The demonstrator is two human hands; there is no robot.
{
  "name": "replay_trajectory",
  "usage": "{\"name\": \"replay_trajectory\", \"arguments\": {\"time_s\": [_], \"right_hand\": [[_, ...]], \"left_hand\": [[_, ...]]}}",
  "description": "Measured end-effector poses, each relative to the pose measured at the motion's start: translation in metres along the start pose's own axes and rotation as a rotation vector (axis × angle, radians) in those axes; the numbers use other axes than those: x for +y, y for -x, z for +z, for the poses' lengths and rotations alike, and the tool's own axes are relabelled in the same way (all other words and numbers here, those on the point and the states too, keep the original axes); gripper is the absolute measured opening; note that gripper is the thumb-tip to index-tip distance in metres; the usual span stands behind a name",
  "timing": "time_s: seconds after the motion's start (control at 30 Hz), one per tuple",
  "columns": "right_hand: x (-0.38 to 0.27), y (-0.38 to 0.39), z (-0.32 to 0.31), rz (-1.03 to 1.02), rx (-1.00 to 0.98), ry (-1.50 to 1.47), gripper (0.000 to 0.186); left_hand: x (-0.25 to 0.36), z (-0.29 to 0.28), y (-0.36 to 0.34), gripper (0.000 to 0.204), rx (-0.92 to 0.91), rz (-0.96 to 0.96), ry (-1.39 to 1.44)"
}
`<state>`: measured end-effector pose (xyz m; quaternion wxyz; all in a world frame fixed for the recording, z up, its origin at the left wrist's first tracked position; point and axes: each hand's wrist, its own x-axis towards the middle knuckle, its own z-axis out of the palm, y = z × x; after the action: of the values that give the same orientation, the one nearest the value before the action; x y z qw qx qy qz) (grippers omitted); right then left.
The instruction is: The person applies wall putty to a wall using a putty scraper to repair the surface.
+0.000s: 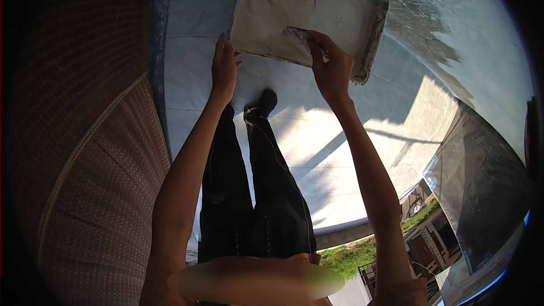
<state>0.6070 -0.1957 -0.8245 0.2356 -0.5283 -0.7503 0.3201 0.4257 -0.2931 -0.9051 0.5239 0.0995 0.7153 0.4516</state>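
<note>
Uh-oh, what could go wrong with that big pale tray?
The left hand is at a corner of the tray, so the crusty edge might scrape it. The right hand could drop its pinched whitish piece. I can't see what supports the tray; slipping, it might hit the dark shoe.

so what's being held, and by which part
The right hand pinches a flat whitish piece by its near end. The left hand is at the near left corner of the pale rectangular tray; its grip is unclear.
</note>
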Motion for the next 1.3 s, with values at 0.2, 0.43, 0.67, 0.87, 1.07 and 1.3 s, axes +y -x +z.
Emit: {"name": "replay_trajectory", "arguments": {"time_s": [0.2,0.43,0.67,0.87,1.07,1.3], "right_hand": [[-0.005,-0.001,0.010,-0.071,-0.099,0.075,0.019],[-0.010,-0.003,0.017,-0.158,-0.155,0.143,0.020],[-0.014,-0.001,0.022,-0.172,-0.195,0.194,0.021],[-0.012,-0.005,0.019,-0.157,-0.220,0.185,0.021],[-0.010,-0.014,0.018,-0.129,-0.263,0.195,0.020],[-0.013,-0.032,0.021,-0.141,-0.353,0.239,0.017]], "left_hand": [[-0.018,0.000,-0.003,0.058,-0.060,-0.043,0.218],[-0.014,0.002,-0.001,0.049,-0.070,-0.085,0.259],[-0.014,0.000,-0.002,0.047,-0.081,-0.082,0.258],[-0.017,0.001,-0.003,0.052,-0.078,-0.054,0.223],[-0.016,-0.002,-0.003,0.054,-0.087,-0.058,0.203],[-0.016,-0.004,-0.004,0.057,-0.096,-0.062,0.175]]}}
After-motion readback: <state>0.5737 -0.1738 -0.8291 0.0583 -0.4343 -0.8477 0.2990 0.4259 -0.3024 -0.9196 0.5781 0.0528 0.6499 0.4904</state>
